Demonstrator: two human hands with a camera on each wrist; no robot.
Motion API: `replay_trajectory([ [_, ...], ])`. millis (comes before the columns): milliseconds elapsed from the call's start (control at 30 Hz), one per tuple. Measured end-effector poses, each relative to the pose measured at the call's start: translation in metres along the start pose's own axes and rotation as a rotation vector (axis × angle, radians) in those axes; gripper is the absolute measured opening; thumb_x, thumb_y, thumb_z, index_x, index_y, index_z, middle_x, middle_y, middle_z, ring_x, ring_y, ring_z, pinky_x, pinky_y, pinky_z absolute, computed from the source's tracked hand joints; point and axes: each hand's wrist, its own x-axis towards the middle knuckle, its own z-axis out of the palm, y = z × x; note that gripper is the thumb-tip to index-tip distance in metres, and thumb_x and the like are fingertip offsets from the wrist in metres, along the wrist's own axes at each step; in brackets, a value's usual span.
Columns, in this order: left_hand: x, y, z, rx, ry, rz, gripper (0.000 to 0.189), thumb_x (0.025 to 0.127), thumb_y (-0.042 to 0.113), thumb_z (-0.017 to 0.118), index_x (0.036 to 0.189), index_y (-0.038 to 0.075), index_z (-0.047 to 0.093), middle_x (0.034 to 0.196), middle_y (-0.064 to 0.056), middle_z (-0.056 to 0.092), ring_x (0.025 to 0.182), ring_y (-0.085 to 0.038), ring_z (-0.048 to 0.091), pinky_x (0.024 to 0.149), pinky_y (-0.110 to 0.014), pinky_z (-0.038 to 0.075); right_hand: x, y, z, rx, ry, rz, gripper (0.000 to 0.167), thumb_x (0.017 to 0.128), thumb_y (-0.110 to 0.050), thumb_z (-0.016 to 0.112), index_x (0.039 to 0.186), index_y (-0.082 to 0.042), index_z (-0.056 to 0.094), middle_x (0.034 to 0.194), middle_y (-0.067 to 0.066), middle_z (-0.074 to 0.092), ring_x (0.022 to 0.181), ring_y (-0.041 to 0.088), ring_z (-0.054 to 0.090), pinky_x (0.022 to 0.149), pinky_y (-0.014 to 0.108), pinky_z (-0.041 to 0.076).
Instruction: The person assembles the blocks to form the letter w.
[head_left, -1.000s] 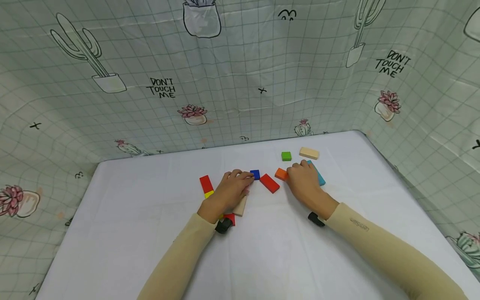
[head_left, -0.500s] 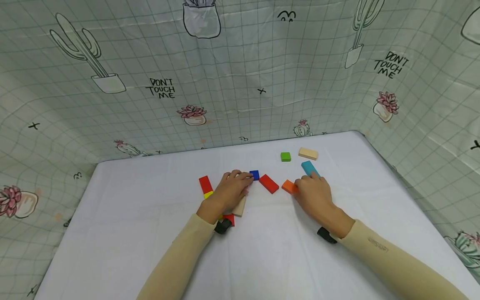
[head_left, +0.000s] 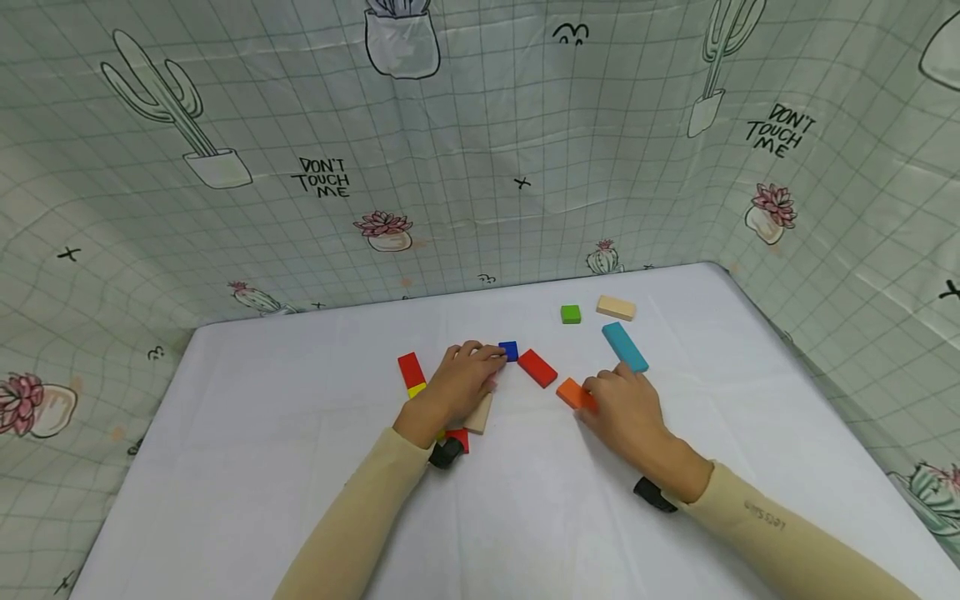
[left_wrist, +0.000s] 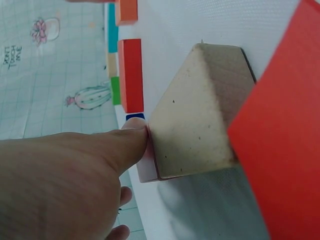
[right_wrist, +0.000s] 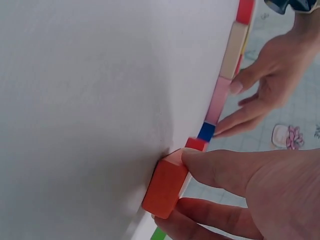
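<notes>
Orange block (right_wrist: pixel 165 187) in pinch of right hand (head_left: pixel 626 414)

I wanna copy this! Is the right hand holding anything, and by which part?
Yes: the right hand pinches the orange block by opposite sides, thumb on one, fingers on the other.

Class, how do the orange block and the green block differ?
The orange block is pinched by the right hand; no hand touches the green block. The orange block looks oblong; the green block, nearly square. The green block lies closer to the far edge of the table than the orange block. Both are single-coloured.
</notes>
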Motion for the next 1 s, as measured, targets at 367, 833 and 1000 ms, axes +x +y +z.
replay_trajectory([
  [367, -0.001, 0.0, -0.002, -0.013, 0.012, 0.011, 0.05, 0.106, 0.024, 0.064, 0.155, 0.015, 0.056, 0.16, -0.005, 0.052, 0.15, -0.031, 0.041, 0.125, -0.052, 0.032, 0.003, -0.01, 0.002, -0.006, -0.037, 0.014, 0.032, 0.079, -0.02, 0.095, 0.099, 0.0, 0.08, 0.079, 0.008, 0.07, 0.083, 0.028, 0.058, 0.07, 0.042, 0.053],
  [833, -0.001, 0.0, -0.002, -0.013, 0.006, 0.002, 0.05, 0.107, 0.024, 0.064, 0.156, 0.016, 0.055, 0.16, -0.005, 0.051, 0.151, -0.03, 0.04, 0.125, -0.052, 0.031, 0.008, -0.013, 0.005, -0.012, -0.042, 0.025, 0.032, 0.08, -0.021, 0.094, 0.101, -0.001, 0.08, 0.081, 0.01, 0.072, 0.083, 0.028, 0.059, 0.072, 0.043, 0.054],
  [1000, 0.0, 0.001, -0.001, -0.006, 0.0, -0.006, 0.051, 0.107, 0.025, 0.064, 0.156, 0.017, 0.055, 0.161, -0.004, 0.051, 0.151, -0.03, 0.04, 0.126, -0.052, 0.031, 0.008, -0.013, 0.006, -0.001, -0.033, 0.024, 0.032, 0.079, -0.02, 0.095, 0.1, -0.001, 0.08, 0.081, 0.011, 0.073, 0.082, 0.028, 0.058, 0.07, 0.041, 0.053],
])
